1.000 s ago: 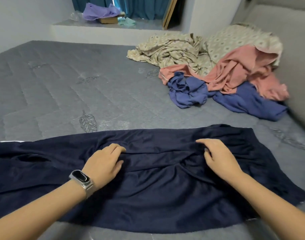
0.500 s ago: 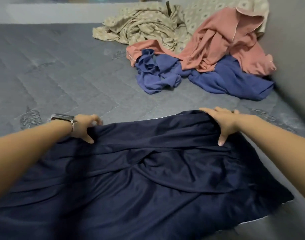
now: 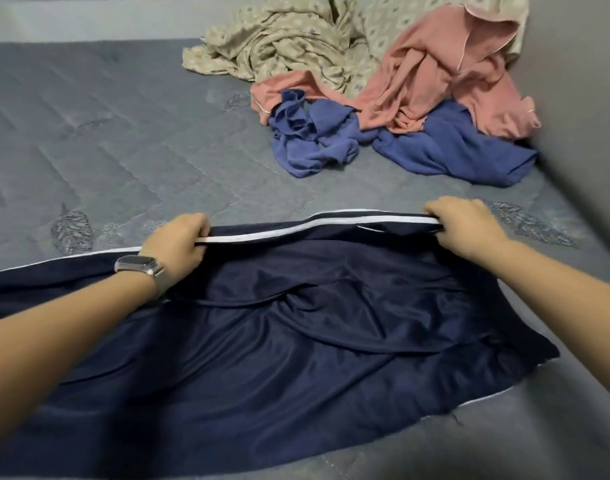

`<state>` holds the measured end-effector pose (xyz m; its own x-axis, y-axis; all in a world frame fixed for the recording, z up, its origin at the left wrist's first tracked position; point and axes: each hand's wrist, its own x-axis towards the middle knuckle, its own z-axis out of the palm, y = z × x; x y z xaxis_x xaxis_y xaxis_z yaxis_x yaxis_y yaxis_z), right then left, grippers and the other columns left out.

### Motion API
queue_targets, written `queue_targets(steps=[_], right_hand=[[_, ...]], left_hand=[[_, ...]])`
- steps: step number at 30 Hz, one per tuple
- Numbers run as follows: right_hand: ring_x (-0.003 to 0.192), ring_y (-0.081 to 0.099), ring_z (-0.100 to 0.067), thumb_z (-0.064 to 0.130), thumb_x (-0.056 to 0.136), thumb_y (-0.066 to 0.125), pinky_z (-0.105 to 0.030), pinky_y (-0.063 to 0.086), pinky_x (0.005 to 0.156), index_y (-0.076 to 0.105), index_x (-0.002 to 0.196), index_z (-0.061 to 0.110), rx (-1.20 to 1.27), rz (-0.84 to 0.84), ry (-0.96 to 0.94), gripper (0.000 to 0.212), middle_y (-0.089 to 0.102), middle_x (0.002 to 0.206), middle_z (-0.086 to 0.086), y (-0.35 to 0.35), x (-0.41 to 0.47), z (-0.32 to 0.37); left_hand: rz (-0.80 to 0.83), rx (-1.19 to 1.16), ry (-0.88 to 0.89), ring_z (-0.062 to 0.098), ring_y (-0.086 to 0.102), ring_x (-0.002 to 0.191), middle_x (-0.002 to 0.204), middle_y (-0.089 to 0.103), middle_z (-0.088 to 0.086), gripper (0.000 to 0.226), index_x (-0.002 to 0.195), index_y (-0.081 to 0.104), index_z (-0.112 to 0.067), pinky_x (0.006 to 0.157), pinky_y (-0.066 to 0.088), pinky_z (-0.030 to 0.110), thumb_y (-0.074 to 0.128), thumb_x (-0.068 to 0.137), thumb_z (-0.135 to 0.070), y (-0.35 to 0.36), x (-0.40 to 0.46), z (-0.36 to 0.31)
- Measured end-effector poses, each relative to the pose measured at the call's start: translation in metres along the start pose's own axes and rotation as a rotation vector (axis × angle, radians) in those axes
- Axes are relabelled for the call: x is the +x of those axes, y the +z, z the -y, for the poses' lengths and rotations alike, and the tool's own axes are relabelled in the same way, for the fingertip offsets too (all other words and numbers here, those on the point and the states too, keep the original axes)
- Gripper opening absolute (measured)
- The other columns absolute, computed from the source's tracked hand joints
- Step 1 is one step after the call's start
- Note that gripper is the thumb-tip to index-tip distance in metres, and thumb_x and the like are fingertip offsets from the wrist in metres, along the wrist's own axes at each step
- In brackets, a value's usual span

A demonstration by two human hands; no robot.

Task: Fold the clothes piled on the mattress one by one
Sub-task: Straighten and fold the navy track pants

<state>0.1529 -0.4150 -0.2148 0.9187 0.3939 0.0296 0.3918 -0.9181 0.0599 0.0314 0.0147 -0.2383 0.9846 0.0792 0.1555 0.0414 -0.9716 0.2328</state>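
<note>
Since half a second before, both hands had closed on the far edge of the navy garment and raised it, so that a white stripe along that edge now showed. The left hand, with a watch on its wrist, held the edge in curled fingers near the middle of the mattress; the right hand gripped the same edge further toward the mattress's right side. The garment stretched between them and spread back to the near edge of the mattress, its cloth creased under both forearms. Well beyond the hands, in the far right corner, lay the unfolded pile: a blue garment nearest, a pink garment draped over it, and a beige patterned cloth behind, running up against the grey wall on the right. A stretch of bare quilted mattress separated the pile from the raised edge, with nothing lying between.
</note>
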Motion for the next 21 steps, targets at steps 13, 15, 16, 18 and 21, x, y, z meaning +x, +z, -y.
queue_targets(steps=[13,15,16,18,21], right_hand=[[0.098,0.028,-0.011,-0.005,0.059,0.05,-0.028,0.006,0.073,0.034,0.071,0.03,0.128,0.072,0.137,0.04,0.045,0.092,0.014,0.032,-0.193,0.009],[0.105,0.029,-0.011,0.007,0.066,0.048,-0.028,0.006,0.071,0.039,0.072,0.032,0.176,0.194,0.199,0.027,0.047,0.097,0.017,0.026,-0.203,0.011],[0.106,0.029,-0.01,0.019,0.068,0.048,-0.028,0.007,0.072,0.042,0.073,0.036,0.204,0.216,0.207,0.019,0.048,0.098,0.018,0.02,-0.206,0.012],[0.107,0.03,-0.008,0.039,0.068,0.045,-0.029,0.011,0.082,0.053,0.081,0.043,0.38,0.151,0.288,0.016,0.051,0.104,0.02,0.011,-0.212,0.016],[0.127,0.037,-0.024,0.052,0.083,0.058,-0.042,0.026,0.105,0.058,0.116,0.039,0.811,-0.204,0.682,0.035,0.05,0.13,0.003,0.007,-0.208,0.019]], left_hand=[[0.123,0.1,0.259,0.015,0.057,0.053,0.064,0.044,-0.01,0.015,0.074,0.032,-0.029,0.042,0.029,0.024,0.043,0.065,-0.034,-0.011,-0.221,-0.027],[0.174,0.068,0.147,0.019,0.06,0.065,0.071,0.041,-0.012,0.013,0.073,0.038,-0.033,0.049,0.038,0.026,0.042,0.067,-0.043,0.006,-0.228,-0.027],[0.161,0.061,0.126,0.019,0.058,0.069,0.077,0.041,-0.013,0.015,0.074,0.044,-0.034,0.054,0.043,0.029,0.043,0.066,-0.047,0.008,-0.226,-0.03],[0.099,0.079,0.171,0.014,0.055,0.079,0.092,0.049,-0.013,0.026,0.083,0.055,-0.036,0.063,0.046,0.032,0.052,0.066,-0.056,0.004,-0.22,-0.042],[0.141,-0.01,0.261,0.002,0.05,0.104,0.119,0.05,-0.021,0.054,0.112,0.056,-0.043,0.083,0.046,0.03,0.061,0.066,-0.071,0.0,-0.218,-0.07]])
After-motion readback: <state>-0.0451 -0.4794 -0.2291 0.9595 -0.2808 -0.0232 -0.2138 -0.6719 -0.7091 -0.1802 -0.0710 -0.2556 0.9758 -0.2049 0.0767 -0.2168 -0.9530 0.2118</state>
